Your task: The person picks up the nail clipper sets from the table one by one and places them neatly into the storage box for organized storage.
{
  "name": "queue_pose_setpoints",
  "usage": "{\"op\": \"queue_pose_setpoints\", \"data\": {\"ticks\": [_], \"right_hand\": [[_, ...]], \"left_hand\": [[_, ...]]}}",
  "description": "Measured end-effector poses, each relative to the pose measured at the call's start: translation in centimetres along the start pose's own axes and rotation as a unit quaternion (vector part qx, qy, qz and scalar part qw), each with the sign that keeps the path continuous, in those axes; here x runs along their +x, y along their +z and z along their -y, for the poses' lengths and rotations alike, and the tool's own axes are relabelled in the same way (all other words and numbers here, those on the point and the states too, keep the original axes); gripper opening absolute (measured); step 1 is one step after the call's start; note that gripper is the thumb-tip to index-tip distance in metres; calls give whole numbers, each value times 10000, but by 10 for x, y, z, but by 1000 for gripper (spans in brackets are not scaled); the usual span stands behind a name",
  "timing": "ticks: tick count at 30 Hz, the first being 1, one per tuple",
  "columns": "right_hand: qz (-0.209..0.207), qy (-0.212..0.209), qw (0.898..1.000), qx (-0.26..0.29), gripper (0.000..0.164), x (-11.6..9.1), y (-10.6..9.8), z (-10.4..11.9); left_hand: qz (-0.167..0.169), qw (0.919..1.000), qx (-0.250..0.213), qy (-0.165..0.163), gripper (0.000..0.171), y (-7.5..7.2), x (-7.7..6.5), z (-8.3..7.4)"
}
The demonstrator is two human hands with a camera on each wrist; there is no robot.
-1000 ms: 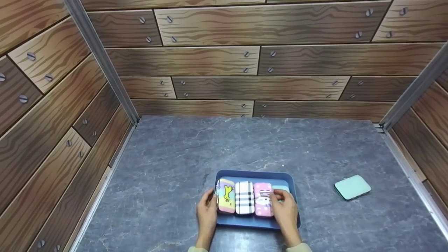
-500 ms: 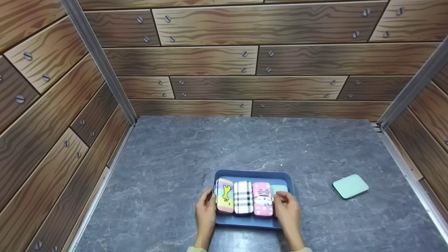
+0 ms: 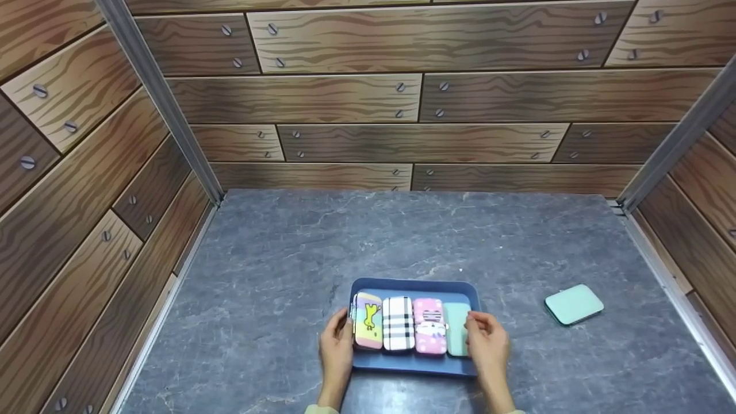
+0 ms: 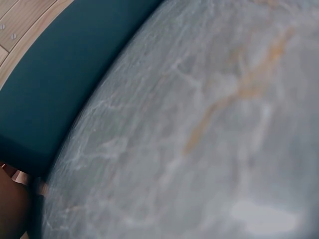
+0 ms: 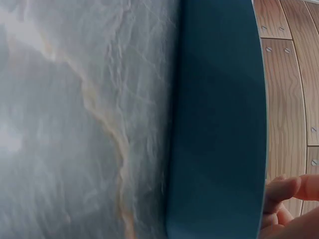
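Note:
In the head view a blue tray point(image 3: 411, 364) holds a row of small flip-top cases. From left to right they are a rainbow-coloured case point(image 3: 368, 322) with a yellow giraffe-like figure, a black-and-white plaid case point(image 3: 398, 324), a pink dotted case point(image 3: 429, 326) and a mint case point(image 3: 457, 328). My left hand point(image 3: 336, 348) grips the tray's left wall, thumb close to the rainbow case. At the right rim, my right hand point(image 3: 487, 344) has loosely bent fingers, its fingertips overlapping the mint case's right edge. Both wrist views show mostly the tray's outer wall point(image 5: 217, 124).
A second mint case point(image 3: 574, 305) lies on the grey marbled table point(image 3: 276, 259), right of the tray. Wood-patterned walls point(image 3: 345, 100) with metal corner posts point(image 3: 164, 109) enclose the table at the back and sides.
My right hand has moved right, from the pink dotted case's edge to the mint case's right edge, uncovering most of the mint case. My left hand stays at the tray's left wall.

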State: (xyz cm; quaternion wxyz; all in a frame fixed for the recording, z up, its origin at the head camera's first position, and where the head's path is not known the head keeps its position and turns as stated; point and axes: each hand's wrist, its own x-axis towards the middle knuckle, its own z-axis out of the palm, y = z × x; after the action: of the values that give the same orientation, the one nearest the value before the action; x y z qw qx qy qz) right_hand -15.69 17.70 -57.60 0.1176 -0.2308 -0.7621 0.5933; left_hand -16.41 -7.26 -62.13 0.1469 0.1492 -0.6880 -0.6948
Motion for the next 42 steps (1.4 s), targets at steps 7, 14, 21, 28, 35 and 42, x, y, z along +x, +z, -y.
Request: {"op": "queue_pose_setpoints", "data": {"ticks": [7, 14, 21, 28, 35, 42], "right_hand": [[-162, 119, 9998, -36, 20, 3, -7, 0], [-704, -144, 9970, -273, 17, 8, -12, -3], [-827, -398, 9950, -388, 15, 12, -22, -3], [-991, -435, 9937, -277, 15, 14, -30, -6], [-1291, -527, 9896, -365, 15, 19, -37, -14], [-1422, -497, 9880, -343, 14, 22, -42, -19]], "left_hand": [[-12, 10000, -6, -44, 30, 1, 5, 14], [53, 9998, 155, 62, 30, -1, -6, -15], [74, 9999, 120, 41, 31, -2, -8, -20], [70, 10000, 30, 37, 31, -1, -1, -5], [-21, 10000, 25, -20, 31, 2, 7, 17], [57, 9999, 115, 56, 31, 0, 3, 7]]}}
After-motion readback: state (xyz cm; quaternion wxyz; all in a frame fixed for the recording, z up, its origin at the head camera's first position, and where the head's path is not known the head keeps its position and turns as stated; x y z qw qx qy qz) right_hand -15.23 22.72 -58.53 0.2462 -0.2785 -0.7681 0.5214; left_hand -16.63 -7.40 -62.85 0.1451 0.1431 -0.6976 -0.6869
